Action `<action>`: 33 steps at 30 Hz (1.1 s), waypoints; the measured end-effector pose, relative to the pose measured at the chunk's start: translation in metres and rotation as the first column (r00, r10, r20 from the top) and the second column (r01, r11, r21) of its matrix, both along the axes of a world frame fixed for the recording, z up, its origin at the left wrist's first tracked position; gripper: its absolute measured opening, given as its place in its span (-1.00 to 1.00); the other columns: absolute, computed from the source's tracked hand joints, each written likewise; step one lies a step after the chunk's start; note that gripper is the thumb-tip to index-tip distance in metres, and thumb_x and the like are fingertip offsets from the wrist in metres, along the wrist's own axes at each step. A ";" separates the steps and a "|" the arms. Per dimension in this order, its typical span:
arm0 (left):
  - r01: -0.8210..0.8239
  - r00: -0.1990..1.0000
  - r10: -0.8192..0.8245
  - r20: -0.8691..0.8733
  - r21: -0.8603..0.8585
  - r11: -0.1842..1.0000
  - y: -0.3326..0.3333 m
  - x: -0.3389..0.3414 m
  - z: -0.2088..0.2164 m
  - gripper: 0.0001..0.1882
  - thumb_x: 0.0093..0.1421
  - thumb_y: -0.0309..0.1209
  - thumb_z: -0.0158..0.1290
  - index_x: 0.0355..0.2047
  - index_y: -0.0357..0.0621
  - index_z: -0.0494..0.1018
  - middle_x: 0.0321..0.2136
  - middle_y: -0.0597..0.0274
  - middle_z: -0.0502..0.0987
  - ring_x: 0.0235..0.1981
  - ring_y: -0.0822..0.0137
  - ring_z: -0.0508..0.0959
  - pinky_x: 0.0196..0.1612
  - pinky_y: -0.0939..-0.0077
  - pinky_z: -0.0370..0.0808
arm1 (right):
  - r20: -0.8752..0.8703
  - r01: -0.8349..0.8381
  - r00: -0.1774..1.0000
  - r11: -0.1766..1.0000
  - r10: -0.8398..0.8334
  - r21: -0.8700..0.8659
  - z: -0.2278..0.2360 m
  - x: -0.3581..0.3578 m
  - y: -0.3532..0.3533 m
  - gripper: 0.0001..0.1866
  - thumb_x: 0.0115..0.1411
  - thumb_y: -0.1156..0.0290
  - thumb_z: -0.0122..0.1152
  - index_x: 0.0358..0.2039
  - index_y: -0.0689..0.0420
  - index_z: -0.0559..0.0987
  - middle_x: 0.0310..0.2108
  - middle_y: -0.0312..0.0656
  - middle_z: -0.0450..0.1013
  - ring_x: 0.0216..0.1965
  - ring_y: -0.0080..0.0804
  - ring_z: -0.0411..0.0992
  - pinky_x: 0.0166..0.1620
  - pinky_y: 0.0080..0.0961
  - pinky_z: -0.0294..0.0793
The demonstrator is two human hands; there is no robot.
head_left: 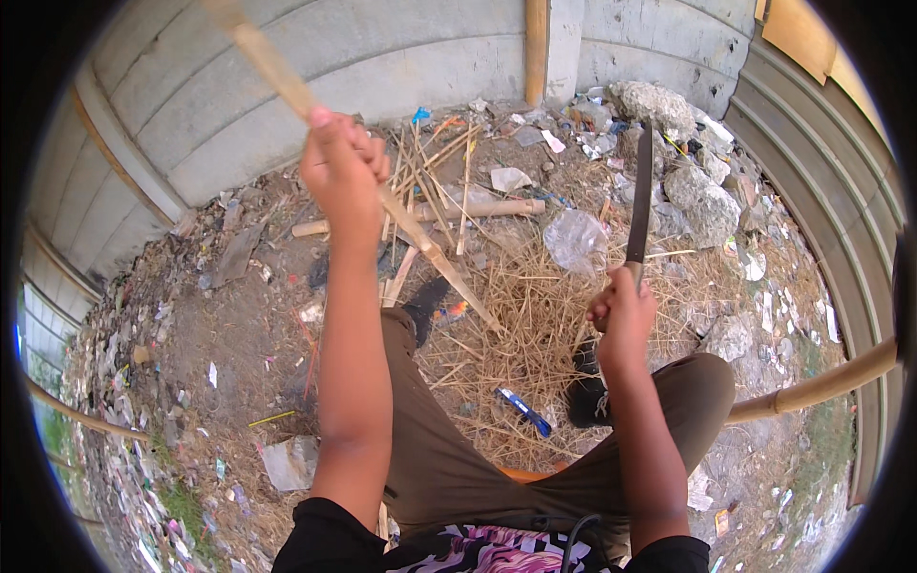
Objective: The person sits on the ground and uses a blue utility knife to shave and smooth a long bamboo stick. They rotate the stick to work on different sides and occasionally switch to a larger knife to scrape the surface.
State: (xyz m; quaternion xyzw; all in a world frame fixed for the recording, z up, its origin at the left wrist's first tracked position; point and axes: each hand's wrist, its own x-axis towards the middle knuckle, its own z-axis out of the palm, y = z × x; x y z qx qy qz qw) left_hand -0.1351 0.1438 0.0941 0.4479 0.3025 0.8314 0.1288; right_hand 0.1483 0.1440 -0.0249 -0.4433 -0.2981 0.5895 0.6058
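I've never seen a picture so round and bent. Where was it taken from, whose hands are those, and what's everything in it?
There is no machine at work here: these are a person's own bare hands. The picture comes from a wide fisheye camera worn on that person's head, looking down, so straight edges curve. The left hand grips a long bamboo strip. The right hand holds a long-bladed knife by its handle. On the littered ground lie pale shavings, a bamboo pole, crumpled clear plastic and chunks of rubble.
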 end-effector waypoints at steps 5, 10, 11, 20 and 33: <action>-0.001 0.998 -0.002 -0.059 -0.048 0.999 0.037 0.011 -0.024 -0.49 0.46 0.04 -0.18 -0.50 -0.07 0.18 -0.71 0.45 0.05 -0.74 0.58 0.01 -0.67 0.57 -0.08 | 0.255 -0.036 0.966 0.958 -0.039 0.286 -0.033 -0.024 -0.018 -0.83 0.31 0.44 0.14 -0.43 0.11 0.41 -0.65 -0.40 0.28 -0.65 -0.71 0.19 -0.56 -0.63 0.24; -0.034 0.998 0.031 -0.052 -0.054 0.998 0.050 0.003 -0.028 -0.47 0.45 0.07 -0.18 -0.51 -0.07 0.16 -0.70 0.46 0.04 -0.73 0.57 -0.01 -0.65 0.56 -0.08 | 0.498 -0.198 0.849 0.769 -0.176 0.608 -0.045 -0.038 -0.015 -0.91 0.38 0.51 0.05 -0.29 0.19 0.35 -0.54 -0.34 0.32 -0.55 -0.67 0.26 -0.48 -0.64 0.26; -0.036 0.998 0.032 -0.062 -0.054 0.998 0.050 -0.003 -0.030 -0.47 0.44 0.07 -0.17 -0.51 -0.08 0.16 -0.71 0.45 0.04 -0.73 0.57 -0.01 -0.65 0.56 -0.08 | 0.454 -0.170 0.870 0.746 -0.194 0.644 -0.037 -0.047 -0.012 -0.91 0.38 0.51 0.05 -0.29 0.19 0.35 -0.54 -0.34 0.32 -0.56 -0.66 0.25 -0.48 -0.62 0.26; 0.045 0.999 -0.045 0.001 -0.085 0.995 0.047 -0.005 -0.036 -0.47 0.45 0.07 -0.18 -0.51 -0.07 0.16 -0.72 0.45 0.03 -0.75 0.57 -0.02 -0.66 0.55 -0.08 | 0.819 -0.344 0.422 0.905 0.388 -0.251 -0.235 -0.054 -0.044 -0.60 0.18 0.14 0.26 -0.38 0.33 0.57 -0.50 0.01 0.50 -0.48 -0.15 0.46 -0.37 -0.24 0.41; -0.067 0.998 0.067 0.018 -0.046 0.997 0.040 -0.033 -0.040 -0.48 0.44 0.07 -0.16 -0.50 -0.08 0.20 -0.71 0.46 0.07 -0.74 0.57 0.01 -0.66 0.56 -0.06 | 0.014 -0.395 0.817 0.577 0.577 -0.714 -0.179 -0.058 -0.023 -0.67 0.12 0.39 0.15 -0.71 -0.02 0.26 -0.80 -0.43 0.06 -0.77 -0.53 0.11 -0.65 -0.50 0.12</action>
